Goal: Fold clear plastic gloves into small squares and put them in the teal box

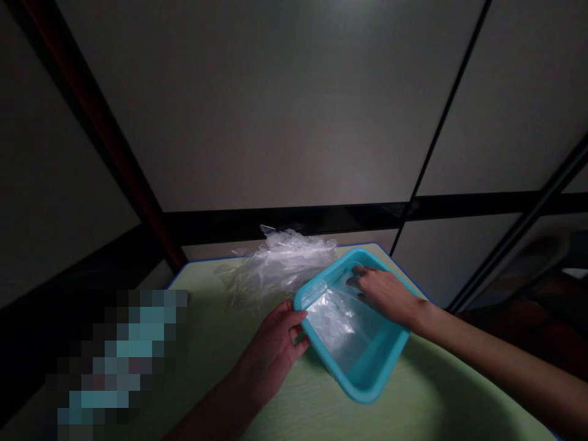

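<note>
My left hand (pixel 278 346) grips the left rim of a turquoise plastic tray (pixel 365 389), thumb on top of the rim and fingers against the outer side. The tray is tilted over the table. Inside it lies a clear, shiny plastic bag (pixel 337 321), spread flat over much of the bottom. My right hand (pixel 381 294) reaches into the tray from the right, near its far corner. Its fingers are apart and close to the bag's upper edge; whether the fingertips touch the bag I cannot tell.
A crumpled heap of clear plastic bags (pixel 287 260) lies at the back of the light green table (pixel 294 416). A pixelated patch hides something at the left. Pale cabinet panels (pixel 285 110) with a black strip rise right behind the table.
</note>
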